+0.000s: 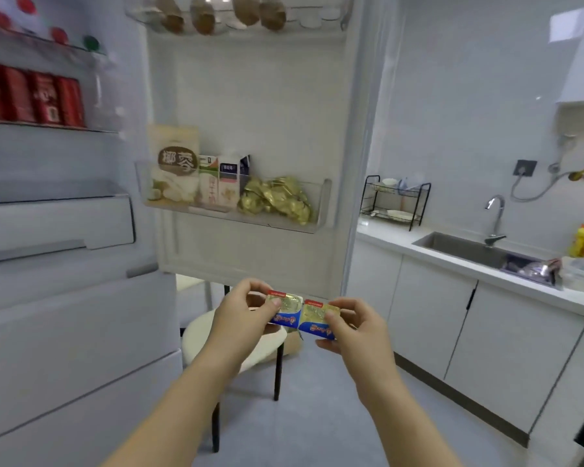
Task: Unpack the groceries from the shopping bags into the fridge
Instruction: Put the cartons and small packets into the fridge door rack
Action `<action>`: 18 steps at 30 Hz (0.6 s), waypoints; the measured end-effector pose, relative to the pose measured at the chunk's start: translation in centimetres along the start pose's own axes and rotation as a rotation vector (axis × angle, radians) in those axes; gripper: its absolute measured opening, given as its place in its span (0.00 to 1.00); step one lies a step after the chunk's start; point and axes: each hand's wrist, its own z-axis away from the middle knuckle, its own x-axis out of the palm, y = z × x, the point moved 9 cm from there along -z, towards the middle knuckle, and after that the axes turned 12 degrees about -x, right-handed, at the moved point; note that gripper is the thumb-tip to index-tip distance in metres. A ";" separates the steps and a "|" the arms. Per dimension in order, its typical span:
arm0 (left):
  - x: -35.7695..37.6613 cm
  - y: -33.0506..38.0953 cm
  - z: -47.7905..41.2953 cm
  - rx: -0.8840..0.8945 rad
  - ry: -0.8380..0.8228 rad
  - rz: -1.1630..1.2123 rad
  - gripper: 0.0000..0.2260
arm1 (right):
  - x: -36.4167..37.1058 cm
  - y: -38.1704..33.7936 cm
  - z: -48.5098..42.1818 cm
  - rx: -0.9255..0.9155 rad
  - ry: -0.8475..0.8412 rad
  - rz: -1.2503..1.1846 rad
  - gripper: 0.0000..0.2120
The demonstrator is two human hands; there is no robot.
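Note:
My left hand (241,311) pinches one small butter packet (285,311) with a gold, blue and red wrapper. My right hand (354,330) pinches a second, matching butter packet (317,320). The two packets touch side by side in front of me, below the open fridge door (250,96). The door's middle shelf (236,215) holds a tall pale pouch (176,163), two small cartons (218,183) and a heap of gold-wrapped items (277,200). The fridge interior (48,156) at left has red cans (34,99) on a shelf.
A white round stool (199,335) with black legs stands under my hands. At the right runs a white counter (418,247) with a sink (466,249), a faucet, a black dish rack (393,202) and bags at its far end. Brown items sit in the door's top shelf (223,15).

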 end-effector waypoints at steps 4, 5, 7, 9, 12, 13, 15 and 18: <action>-6.0 2.8 -3.9 0.054 0.075 0.041 0.05 | 6.7 -2.5 -4.0 -0.101 -0.041 -0.020 0.04; -7.3 3.7 -4.8 0.066 0.089 0.047 0.05 | 8.0 -3.3 -4.9 -0.129 -0.049 -0.017 0.05; -9.5 5.3 -6.5 0.088 0.108 0.049 0.05 | 10.6 -4.6 -6.8 -0.176 -0.074 -0.005 0.05; -11.3 6.9 -7.8 0.106 0.122 0.042 0.05 | 13.0 -6.0 -8.4 -0.214 -0.102 -0.008 0.05; -13.8 9.4 -9.3 0.163 0.148 0.034 0.05 | 16.1 -8.5 -10.6 -0.298 -0.130 -0.032 0.05; -14.6 10.5 -9.7 0.192 0.156 0.033 0.05 | 17.0 -9.5 -11.4 -0.332 -0.136 -0.032 0.06; -15.9 12.8 -10.5 0.247 0.163 0.065 0.05 | 18.4 -11.7 -13.1 -0.397 -0.131 -0.039 0.08; -17.7 16.5 -12.0 0.327 0.184 0.098 0.07 | 19.3 -14.8 -16.2 -0.481 -0.089 -0.059 0.09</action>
